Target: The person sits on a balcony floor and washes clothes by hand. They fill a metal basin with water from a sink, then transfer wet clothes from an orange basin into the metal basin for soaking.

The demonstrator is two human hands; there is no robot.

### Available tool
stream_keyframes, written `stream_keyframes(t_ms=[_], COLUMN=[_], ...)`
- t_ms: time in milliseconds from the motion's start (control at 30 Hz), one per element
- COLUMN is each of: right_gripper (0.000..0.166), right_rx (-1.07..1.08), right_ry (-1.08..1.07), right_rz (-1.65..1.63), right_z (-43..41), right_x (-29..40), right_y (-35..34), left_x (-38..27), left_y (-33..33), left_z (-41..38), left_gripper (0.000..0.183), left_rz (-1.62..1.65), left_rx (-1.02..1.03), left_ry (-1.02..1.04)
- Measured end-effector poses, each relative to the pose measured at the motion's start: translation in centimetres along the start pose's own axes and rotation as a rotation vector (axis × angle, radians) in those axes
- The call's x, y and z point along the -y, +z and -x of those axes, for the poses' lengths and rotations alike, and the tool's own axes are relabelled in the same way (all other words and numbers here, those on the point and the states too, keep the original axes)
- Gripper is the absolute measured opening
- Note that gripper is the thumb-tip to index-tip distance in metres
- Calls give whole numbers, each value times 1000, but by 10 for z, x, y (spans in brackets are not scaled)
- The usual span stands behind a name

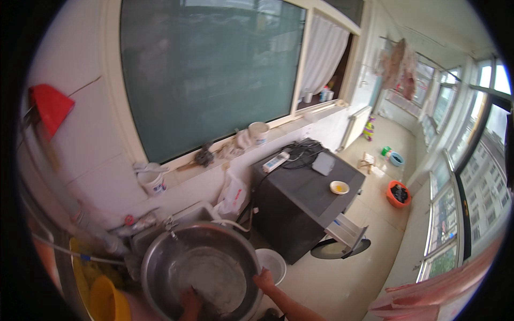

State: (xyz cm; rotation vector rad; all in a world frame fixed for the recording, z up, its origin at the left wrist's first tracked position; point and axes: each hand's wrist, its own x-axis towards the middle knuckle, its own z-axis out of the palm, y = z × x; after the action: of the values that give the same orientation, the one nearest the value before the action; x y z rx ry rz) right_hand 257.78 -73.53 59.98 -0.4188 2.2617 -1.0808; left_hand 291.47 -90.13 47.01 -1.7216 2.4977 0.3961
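A large stainless-steel basin [150, 261] rests over the sink [196, 212], tilted in my view. Cloudy water [217, 277] lies in its bottom. My left hand [190, 300] reaches down inside the basin near its front wall; the fingers are blurred, so whether they hold something does not show. On the right side, my right hand [264, 279] grips the basin's rim. A metal tap [170, 230] stands at the basin's back edge, its spout over the inside. Just beyond my right hand, a white plastic bucket or bowl [275, 261] sits lower down.
A dark washing machine [289, 216] stands to the right, its detergent drawer [347, 232] pulled out and round door [321, 253] open. It bears a power strip [276, 161] and a small bowl [339, 187]. A yellow tub [110, 301] is at lower left. An orange basin [398, 204] holds dark cloth.
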Motion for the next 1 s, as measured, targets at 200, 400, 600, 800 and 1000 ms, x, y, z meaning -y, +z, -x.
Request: stream_keyframes(t_ms=[200,400,600,800,1000], right_gripper=[40,46,47,51,54], right_rx=[8,43,44,84,191], right_ry=[-151,-41,-54,-4,83], right_rz=[-94,-235,-196,-202,-202], right_z=[15,24,14,10,-13], right_x=[11,27,19,16,7], right_y=[-5,-13,-13,-16,-21], left_x=[-94,-147,-152,-71,5], left_y=[-75,-78,-108,-141,-193], left_z=[32,61,62,43,86], left_gripper=[96,107,97,47,54], left_rz=[100,88,43,248,17], left_rx=[471,441,436,138,-602], left_ry=[-368,-258,-214,-54,-217])
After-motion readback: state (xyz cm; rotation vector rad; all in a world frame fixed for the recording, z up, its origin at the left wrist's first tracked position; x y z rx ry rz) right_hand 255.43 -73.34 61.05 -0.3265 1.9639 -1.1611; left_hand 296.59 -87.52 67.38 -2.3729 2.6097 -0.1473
